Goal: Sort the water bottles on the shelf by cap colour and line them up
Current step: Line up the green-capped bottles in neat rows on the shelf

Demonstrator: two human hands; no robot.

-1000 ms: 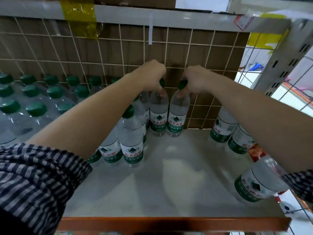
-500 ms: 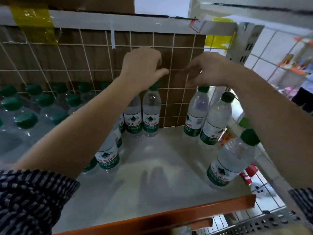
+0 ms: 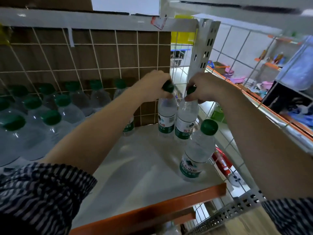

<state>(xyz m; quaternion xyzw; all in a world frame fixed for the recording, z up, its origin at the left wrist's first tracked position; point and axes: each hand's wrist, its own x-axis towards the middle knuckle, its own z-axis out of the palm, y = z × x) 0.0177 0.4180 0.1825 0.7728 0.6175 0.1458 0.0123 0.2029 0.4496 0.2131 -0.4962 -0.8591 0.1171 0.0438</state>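
Wht shelf (image 3: 135,167), orange edge (image 3: 152,208), grid bk (image 3: 101,56)

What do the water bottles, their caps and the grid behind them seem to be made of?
Each bottle looks like thin clear glossy plastic: you see through it. The cap seems opaque green plastic, slightly shiny. The grid is probably white-coated metal wire, thin and straight.
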